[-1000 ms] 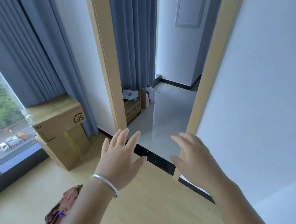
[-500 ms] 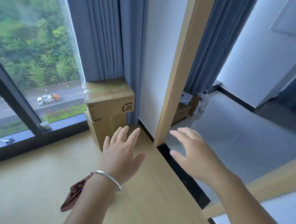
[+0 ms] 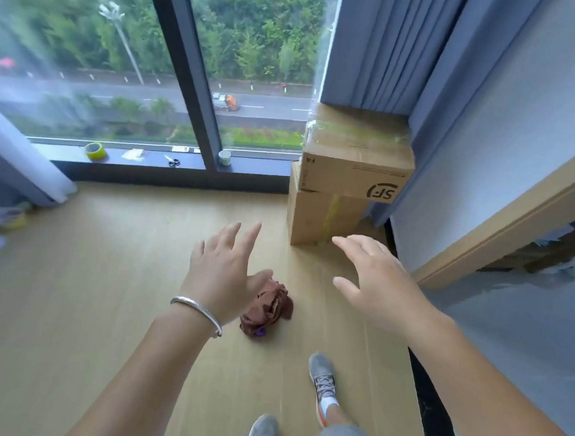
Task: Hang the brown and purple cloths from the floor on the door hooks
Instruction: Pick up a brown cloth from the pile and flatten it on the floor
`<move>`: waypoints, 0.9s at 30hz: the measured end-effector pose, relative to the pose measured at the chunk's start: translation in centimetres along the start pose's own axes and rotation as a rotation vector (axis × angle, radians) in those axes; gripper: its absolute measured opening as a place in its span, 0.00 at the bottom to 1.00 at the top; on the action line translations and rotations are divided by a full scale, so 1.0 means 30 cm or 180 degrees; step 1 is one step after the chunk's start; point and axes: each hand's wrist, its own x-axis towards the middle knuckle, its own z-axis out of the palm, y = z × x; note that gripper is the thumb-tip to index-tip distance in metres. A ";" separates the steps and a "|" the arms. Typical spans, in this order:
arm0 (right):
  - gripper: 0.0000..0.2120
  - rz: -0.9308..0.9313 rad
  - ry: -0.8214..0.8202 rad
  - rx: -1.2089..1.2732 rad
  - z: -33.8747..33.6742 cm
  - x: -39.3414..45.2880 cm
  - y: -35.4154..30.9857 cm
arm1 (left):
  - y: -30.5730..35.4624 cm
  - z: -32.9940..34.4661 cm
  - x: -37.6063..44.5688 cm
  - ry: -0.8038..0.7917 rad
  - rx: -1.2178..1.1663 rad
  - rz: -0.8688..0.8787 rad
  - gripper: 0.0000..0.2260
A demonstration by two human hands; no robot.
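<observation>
Cloths wait on the floor [image 3: 116, 276]
Both hands, left hand [image 3: 222, 274] and right hand [image 3: 376, 286], hover spread and empty above the crumpled brown cloth [image 3: 267, 307], purple cloth [image 3: 261, 332] peeking beneath.

Both arms stretched forward and down, palms down. Left hand [image 3: 223, 274] spread, fingers [image 3: 251, 233] straight and apart, thumb out to the side, holding nothing. Right hand [image 3: 379, 286] likewise spread, fingers loosely extended, thumb apart from them.
</observation>
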 end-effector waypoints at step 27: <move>0.37 -0.1074 -0.2020 -0.0901 1.685 0.916 0.701 | -0.506 1.816 0.510 -0.1410 -0.0163 -0.0645 0.30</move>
